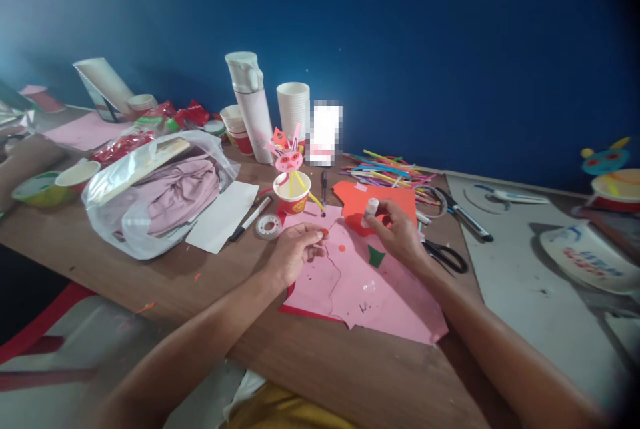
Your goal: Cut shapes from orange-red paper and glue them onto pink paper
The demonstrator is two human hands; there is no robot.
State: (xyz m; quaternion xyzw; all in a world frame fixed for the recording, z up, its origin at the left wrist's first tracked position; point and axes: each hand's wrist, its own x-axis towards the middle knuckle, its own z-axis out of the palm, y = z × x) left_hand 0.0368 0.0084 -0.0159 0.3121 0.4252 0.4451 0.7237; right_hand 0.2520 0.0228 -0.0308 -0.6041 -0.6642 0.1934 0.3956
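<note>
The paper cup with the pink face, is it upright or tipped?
Upright: the paper cup has its open rim on top, the pink face above it.

Blue wall [425, 49]: hazy glow at upper left, dimmer toward the right.
Pink paper [400, 306]: evenly lit, one small glint.
Plastic bag [115, 216]: shiny highlights.
White rectangle [326, 129]: glaring, its edges pixelated.
Outer edges: stretched, soft, black at upper right.
</note>
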